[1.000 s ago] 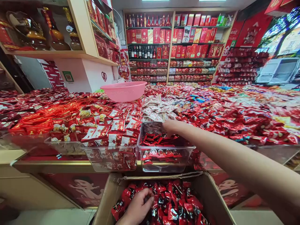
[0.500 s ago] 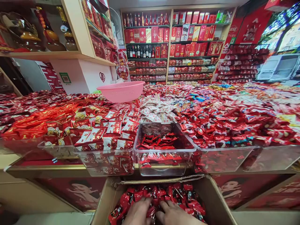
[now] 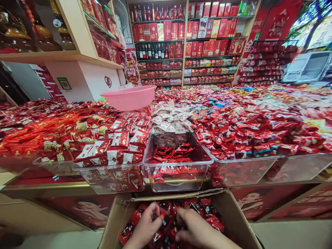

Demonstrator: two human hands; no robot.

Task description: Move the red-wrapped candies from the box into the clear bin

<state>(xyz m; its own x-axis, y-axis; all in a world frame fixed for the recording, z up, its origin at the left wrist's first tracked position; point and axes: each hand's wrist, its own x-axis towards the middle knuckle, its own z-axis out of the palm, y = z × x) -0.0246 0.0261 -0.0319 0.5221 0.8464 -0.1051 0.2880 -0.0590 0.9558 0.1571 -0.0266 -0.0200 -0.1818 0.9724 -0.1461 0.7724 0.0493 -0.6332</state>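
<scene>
A dark-red heart sticker bearing a double-happiness character (image 3: 108,82) and a green-framed QR code (image 3: 64,83) mark the white wall (image 3: 90,74). Glossy red-and-black wrapped sweets (image 3: 214,221), their print illegible, fill the brown cardboard box (image 3: 237,212). The left hand (image 3: 145,222) curls, the right hand (image 3: 194,225) bends, thumb apart, among them; whether either grips any, I cannot tell.

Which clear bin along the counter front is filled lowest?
The middle bin, just beyond the cardboard box: its red packets lie below the rim, while packets in the bins on either side are heaped above theirs.
</scene>
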